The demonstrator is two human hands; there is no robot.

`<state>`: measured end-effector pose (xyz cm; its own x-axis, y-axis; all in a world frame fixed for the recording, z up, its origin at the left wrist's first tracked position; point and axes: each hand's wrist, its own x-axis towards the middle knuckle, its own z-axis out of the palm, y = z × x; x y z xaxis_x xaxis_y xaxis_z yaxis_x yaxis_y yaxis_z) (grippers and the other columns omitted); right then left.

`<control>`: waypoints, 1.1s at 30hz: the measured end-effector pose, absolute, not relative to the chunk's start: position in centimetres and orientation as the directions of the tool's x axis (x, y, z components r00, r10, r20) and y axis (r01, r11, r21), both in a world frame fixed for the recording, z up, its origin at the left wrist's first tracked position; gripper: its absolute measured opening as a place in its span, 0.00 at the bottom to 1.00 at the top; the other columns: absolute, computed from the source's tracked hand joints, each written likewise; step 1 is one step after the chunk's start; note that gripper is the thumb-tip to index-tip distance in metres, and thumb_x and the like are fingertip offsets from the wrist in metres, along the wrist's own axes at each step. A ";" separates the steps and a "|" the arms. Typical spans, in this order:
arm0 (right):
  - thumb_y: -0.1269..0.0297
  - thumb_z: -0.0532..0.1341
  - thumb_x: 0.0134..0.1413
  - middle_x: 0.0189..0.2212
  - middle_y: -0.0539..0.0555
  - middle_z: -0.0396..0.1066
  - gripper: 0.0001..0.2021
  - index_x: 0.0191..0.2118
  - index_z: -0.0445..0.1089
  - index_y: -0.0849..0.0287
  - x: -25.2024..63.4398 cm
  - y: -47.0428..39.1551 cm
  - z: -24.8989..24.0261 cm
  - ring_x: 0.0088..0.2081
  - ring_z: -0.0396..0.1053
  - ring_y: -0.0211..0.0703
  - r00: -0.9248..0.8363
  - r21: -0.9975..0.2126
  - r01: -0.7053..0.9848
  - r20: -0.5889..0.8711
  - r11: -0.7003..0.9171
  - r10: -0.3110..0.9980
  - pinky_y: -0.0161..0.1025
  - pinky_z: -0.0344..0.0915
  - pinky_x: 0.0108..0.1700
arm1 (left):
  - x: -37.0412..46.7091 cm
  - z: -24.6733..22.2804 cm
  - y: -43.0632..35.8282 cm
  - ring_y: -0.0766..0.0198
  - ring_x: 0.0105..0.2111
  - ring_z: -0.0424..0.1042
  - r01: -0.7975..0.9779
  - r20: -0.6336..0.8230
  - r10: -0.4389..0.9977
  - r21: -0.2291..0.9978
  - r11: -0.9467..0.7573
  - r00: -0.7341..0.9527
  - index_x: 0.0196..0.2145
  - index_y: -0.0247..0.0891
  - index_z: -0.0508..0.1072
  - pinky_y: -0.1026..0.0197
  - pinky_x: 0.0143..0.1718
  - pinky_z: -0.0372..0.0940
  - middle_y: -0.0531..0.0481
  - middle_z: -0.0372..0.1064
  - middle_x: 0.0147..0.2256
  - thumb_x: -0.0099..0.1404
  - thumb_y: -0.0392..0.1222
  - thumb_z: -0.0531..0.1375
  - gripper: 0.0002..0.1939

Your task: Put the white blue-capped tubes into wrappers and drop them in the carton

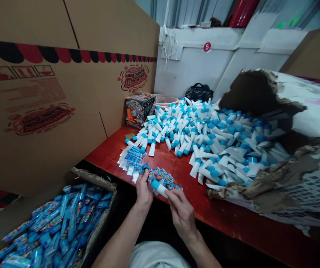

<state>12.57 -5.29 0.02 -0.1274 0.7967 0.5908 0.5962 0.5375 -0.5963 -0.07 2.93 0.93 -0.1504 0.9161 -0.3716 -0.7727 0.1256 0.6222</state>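
Observation:
My right hand [180, 210] is closed on the white end of a small tube [160, 188], its blue cap pointing up and left. Close beside the cap, my left hand [145, 188] has its fingers pinched together at a colourful printed wrapper [152, 174]. More printed wrappers [134, 158] lie fanned out on the red table [176, 167] just beyond my hands. Behind them a large heap of white tubes with blue caps [187, 126] spreads across the table.
A torn carton [313, 123] lies on its side at the right, tubes spilling from it. At lower left, an open box [109, 199] holds many wrapped blue tubes. Tall cardboard [87, 85] stands at the left. A printed box [140, 108], a pink basin [167, 99] and a dark bag [199, 92] are at the back.

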 end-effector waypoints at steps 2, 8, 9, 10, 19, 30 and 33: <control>0.76 0.51 0.60 0.41 0.56 0.68 0.20 0.53 0.68 0.51 12.7 -5.1 -0.1 0.43 0.70 0.42 -0.105 -0.605 0.602 0.587 0.521 0.803 0.37 0.69 0.43 | 0.0 1.1 2.8 0.62 0.20 0.73 -0.783 -0.369 0.919 0.609 0.125 -0.140 0.32 0.37 0.67 0.59 0.28 0.69 0.50 0.73 0.23 0.53 0.45 0.65 0.13; 0.74 0.51 0.61 0.42 0.56 0.69 0.19 0.53 0.68 0.51 12.7 -5.0 -0.4 0.44 0.70 0.44 -0.063 -0.582 0.670 0.573 0.460 0.817 0.40 0.69 0.45 | 0.3 0.6 2.8 0.63 0.21 0.72 -0.816 -0.353 0.922 0.573 0.079 -0.159 0.31 0.37 0.68 0.61 0.26 0.67 0.53 0.71 0.23 0.51 0.43 0.66 0.13; 0.74 0.51 0.61 0.42 0.57 0.69 0.19 0.53 0.68 0.51 12.6 -5.0 -0.4 0.44 0.70 0.44 -0.063 -0.571 0.681 0.579 0.459 0.813 0.40 0.69 0.45 | 0.4 0.6 2.8 0.65 0.21 0.71 -0.824 -0.347 0.921 0.564 0.054 -0.177 0.31 0.37 0.68 0.62 0.26 0.67 0.54 0.71 0.23 0.51 0.42 0.67 0.13; 0.74 0.51 0.61 0.42 0.57 0.69 0.19 0.54 0.67 0.51 12.6 -5.0 -0.4 0.44 0.70 0.44 -0.061 -0.566 0.685 0.584 0.459 0.810 0.41 0.69 0.45 | 0.4 0.6 2.7 0.66 0.22 0.71 -0.831 -0.343 0.921 0.554 0.042 -0.182 0.31 0.37 0.68 0.63 0.27 0.67 0.54 0.71 0.24 0.51 0.41 0.67 0.12; 0.74 0.50 0.62 0.44 0.58 0.68 0.17 0.54 0.65 0.55 11.5 -4.2 -0.7 0.47 0.68 0.44 -0.005 -0.650 0.591 0.589 0.478 0.808 0.42 0.68 0.47 | 1.6 2.4 1.2 0.57 0.26 0.75 -0.810 -0.337 0.942 0.554 0.192 -0.007 0.34 0.36 0.69 0.55 0.31 0.68 0.45 0.75 0.29 0.55 0.51 0.64 0.16; 0.71 0.50 0.62 0.43 0.59 0.70 0.15 0.51 0.67 0.57 10.6 -2.9 -1.5 0.48 0.68 0.46 0.107 -0.705 0.539 0.600 0.461 0.793 0.45 0.67 0.47 | 3.7 0.6 0.4 0.58 0.31 0.73 -0.738 -0.283 0.959 0.647 0.194 0.004 0.30 0.33 0.75 0.58 0.36 0.66 0.44 0.73 0.29 0.57 0.56 0.60 0.20; 0.69 0.51 0.62 0.42 0.57 0.70 0.14 0.49 0.67 0.56 10.6 -2.1 -0.9 0.46 0.68 0.45 0.148 -0.774 0.480 0.535 0.412 0.832 0.44 0.67 0.47 | 4.1 0.5 -0.1 0.63 0.31 0.71 -0.716 -0.270 0.961 0.682 0.147 -0.060 0.28 0.35 0.74 0.61 0.38 0.65 0.50 0.71 0.27 0.54 0.50 0.65 0.13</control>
<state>10.64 -2.10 -0.85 0.1484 0.8316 0.5352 0.4804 0.4124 -0.7740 4.13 -0.11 0.48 -0.0599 0.9609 -0.2703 -0.7163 0.1472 0.6821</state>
